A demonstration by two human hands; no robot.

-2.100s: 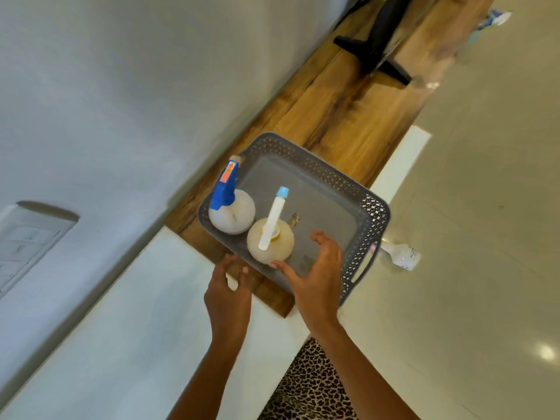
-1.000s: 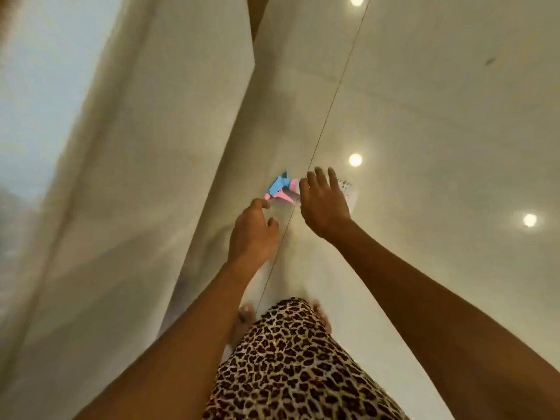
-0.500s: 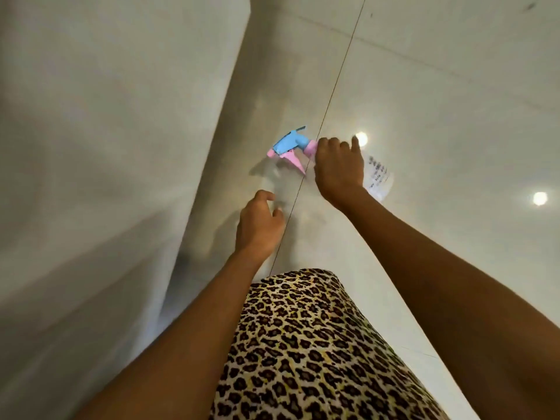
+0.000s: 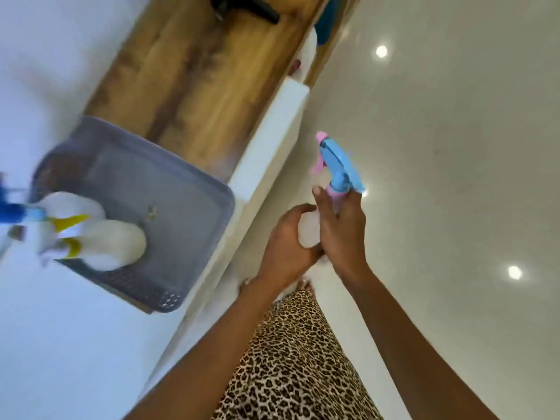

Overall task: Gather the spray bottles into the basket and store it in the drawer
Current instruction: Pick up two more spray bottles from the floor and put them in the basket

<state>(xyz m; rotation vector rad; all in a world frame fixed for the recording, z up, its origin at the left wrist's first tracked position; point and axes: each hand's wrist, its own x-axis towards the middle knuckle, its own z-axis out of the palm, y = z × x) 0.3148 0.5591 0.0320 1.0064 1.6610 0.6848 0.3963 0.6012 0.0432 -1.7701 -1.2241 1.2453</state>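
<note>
**Both my hands on the pink-and-blue spray bottle, basket off to the left**

I have the spray bottle [image 4: 333, 177] up in front of me, held over the glossy floor [image 4: 454, 147] to the right of the cabinet. My right hand [image 4: 341, 231] is wrapped round its neck just under the blue trigger head, fingers closed on it, with the pink nozzle pointing up and away from me. My left hand [image 4: 288, 244] is cupped against the bottle's pale body from the other side, so the two hands meet around the one bottle. Only a small patch of the white body shows between my palms.

The grey basket [image 4: 181, 213] sits on the cabinet top to my left, partly on the wooden surface [image 4: 197, 71] and partly on the white surface [image 4: 60, 328] nearer me. It is blurred, but I can see its perforated wall at the near edge. Inside it, at the left end, two white spray bottles [image 4: 100, 237] stand close together; one has a blue head, the other shows yellow at its neck. The rest of the basket floor is bare.

The bottle I hold is well apart from the basket, out past the cabinet's white front edge. My leopard-print garment [image 4: 297, 359] fills the lower middle of the view.
</note>
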